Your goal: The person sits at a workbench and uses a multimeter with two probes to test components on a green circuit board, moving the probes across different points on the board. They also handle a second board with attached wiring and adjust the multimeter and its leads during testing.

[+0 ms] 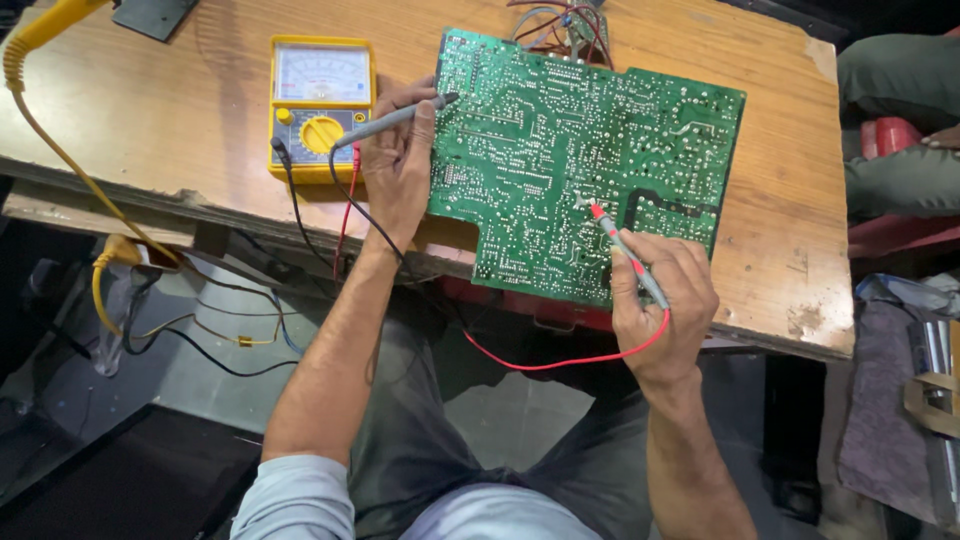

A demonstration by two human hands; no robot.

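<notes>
A large green circuit board (580,150) lies solder side up on a wooden table (180,110). My left hand (398,170) holds a grey probe with a black lead (395,120), its tip resting at the board's left edge. My right hand (665,300) grips a probe with a red tip (615,235), which touches the board near its middle. A red wire (560,362) loops from that probe below the table edge. To the left of my left hand sits a yellow analog multimeter (320,105), with both leads plugged into it.
A yellow cable (50,130) runs from the table's top left down to loose wires (200,330) under the table. Coloured wires (560,25) stick out behind the board. Another person's green-clad legs (900,130) are at the right. A grey cloth (885,390) lies lower right.
</notes>
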